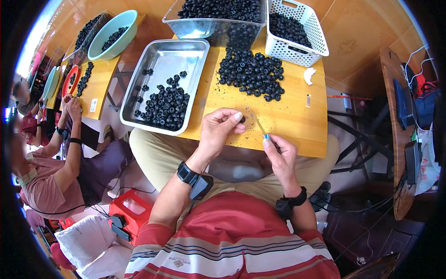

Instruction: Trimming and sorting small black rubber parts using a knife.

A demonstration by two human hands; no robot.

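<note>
At the near edge of the yellow table (297, 132), I find the left hand (218, 128) pinched narrow, thumb against fingers, on one small black piece (242, 119). I observe the right hand (283, 156) closed around a slim tool (259, 124); its shaft points up and away from the body, beside the piece. Whether the two touch, I cannot tell. Dark crumbs (250, 114) lie just beyond the fingertips. I judge the step in hand to be fine tool work on that piece. For good execution, I advise a firm left pinch with the worked side exposed, short light strokes, and the tip directed clear of the left thumb. The loose pile (251, 73) lies beyond the hands, the metal tray (169, 55) to their left; I recommend keeping crumbs out of both.
</note>
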